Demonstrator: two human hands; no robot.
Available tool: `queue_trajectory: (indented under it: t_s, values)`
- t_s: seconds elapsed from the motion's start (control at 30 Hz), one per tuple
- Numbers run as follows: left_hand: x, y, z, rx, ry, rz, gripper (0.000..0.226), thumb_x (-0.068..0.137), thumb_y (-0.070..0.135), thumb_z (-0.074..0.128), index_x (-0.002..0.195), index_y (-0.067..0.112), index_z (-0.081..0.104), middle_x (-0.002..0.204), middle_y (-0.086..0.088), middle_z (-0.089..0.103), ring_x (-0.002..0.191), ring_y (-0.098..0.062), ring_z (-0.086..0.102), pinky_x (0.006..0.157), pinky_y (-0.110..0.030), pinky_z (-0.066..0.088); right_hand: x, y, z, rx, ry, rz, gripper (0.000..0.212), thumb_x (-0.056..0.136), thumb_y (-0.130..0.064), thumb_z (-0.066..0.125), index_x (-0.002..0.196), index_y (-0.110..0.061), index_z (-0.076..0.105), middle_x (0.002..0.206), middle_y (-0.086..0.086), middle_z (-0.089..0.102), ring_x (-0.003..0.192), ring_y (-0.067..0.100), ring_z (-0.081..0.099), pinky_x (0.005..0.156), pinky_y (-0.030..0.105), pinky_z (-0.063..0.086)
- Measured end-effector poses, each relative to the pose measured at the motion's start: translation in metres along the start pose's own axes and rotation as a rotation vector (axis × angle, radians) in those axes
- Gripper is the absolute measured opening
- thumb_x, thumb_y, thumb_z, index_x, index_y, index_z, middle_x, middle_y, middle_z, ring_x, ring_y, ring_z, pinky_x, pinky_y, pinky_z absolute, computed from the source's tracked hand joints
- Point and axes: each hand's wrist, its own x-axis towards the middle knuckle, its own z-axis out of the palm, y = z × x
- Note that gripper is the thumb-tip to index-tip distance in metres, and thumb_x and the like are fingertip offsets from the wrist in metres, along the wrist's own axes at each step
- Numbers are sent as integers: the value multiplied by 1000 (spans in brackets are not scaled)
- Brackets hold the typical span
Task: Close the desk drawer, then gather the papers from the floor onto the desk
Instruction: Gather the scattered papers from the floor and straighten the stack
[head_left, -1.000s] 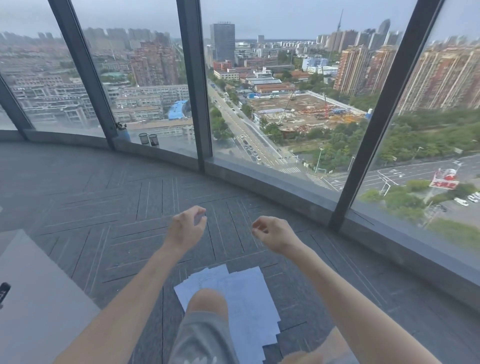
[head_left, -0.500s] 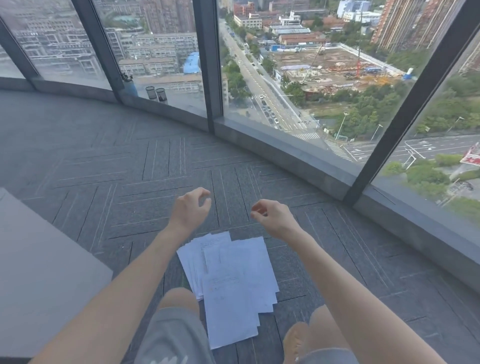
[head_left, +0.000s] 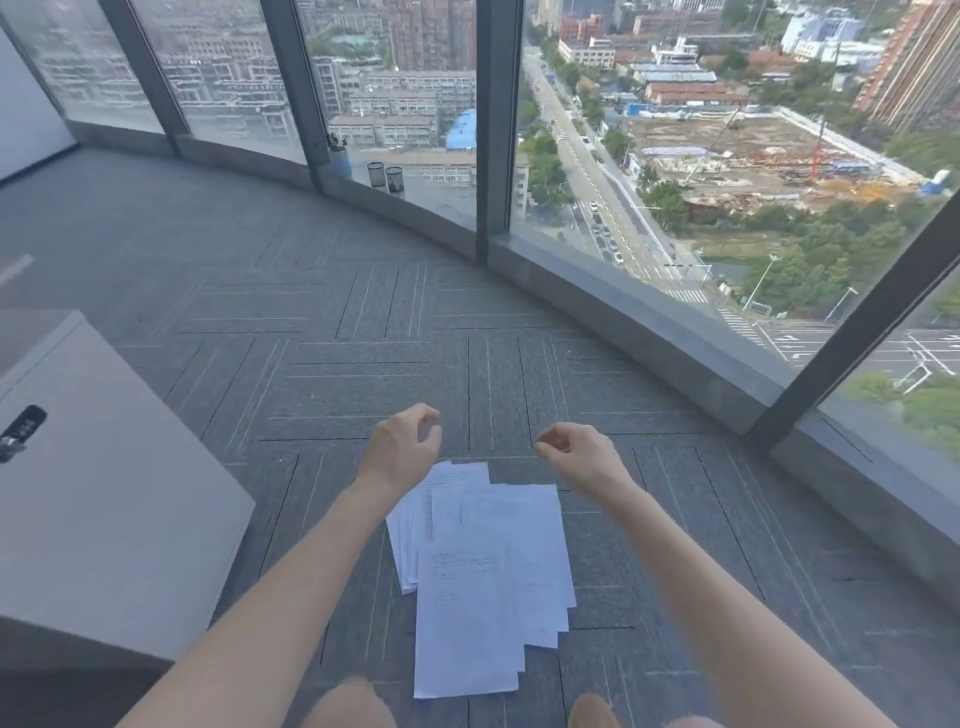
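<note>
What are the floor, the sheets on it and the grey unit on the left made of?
Floor: looks like carpet tile, dull grey weave with ribbed stripes and visible seams. Papers: thin white paper, faint writing, fanned flat. Grey unit: smooth matte top, laminate or painted metal; can't tell which.

papers (head_left: 485, 571) on floor (head_left: 363, 322), between forearms | desk (head_left: 104, 509) left of papers | windows (head_left: 675, 156) beyond | cups (head_left: 384, 176) on sill (head_left: 623, 306)

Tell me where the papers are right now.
In the head view, the papers lie fanned on the grey carpet at bottom centre, between the person's forearms, just below the left hand and right hand, right of the desk.
</note>
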Motion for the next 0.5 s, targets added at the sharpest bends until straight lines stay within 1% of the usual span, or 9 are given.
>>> queue_trajectory:
  t_s: [0.13,0.23,0.3,0.4,0.5]
  values:
    - [1,-26,26,-15,25,-81,29,95,21,53,122,14,63,127,-2,67,117,-20,60,88,-24,42,21,21,22,23,-20,30,22,96,-27,59,110,-17,74,97,-3,66,98,16,62,79,22,40]
    - [6,-55,51,-30,21,-128,30,95,20,53,122,13,63,125,-4,68,114,-20,62,87,-23,42,42,42,47,38,-69,59,22,96,-29,58,110,-19,72,101,-2,68,94,16,62,75,25,44]
    - [11,-76,67,-22,13,-164,31,95,19,52,123,12,62,125,-5,68,115,-21,61,86,-22,40,56,57,64,60,-91,89,23,95,-29,58,111,-19,71,105,0,71,93,19,64,74,27,47]
    - [21,-108,92,-17,4,-212,33,95,20,52,125,11,61,126,-6,67,116,-22,60,86,-23,39,79,78,89,74,-100,119,22,95,-29,58,109,-19,71,106,3,72,99,21,67,80,33,54]
    - [33,-142,119,-34,10,-276,33,95,22,52,124,12,61,126,-5,66,117,-20,59,85,-24,38,102,103,116,86,-109,142,14,93,-28,59,101,-22,69,105,3,72,101,23,68,88,38,57]
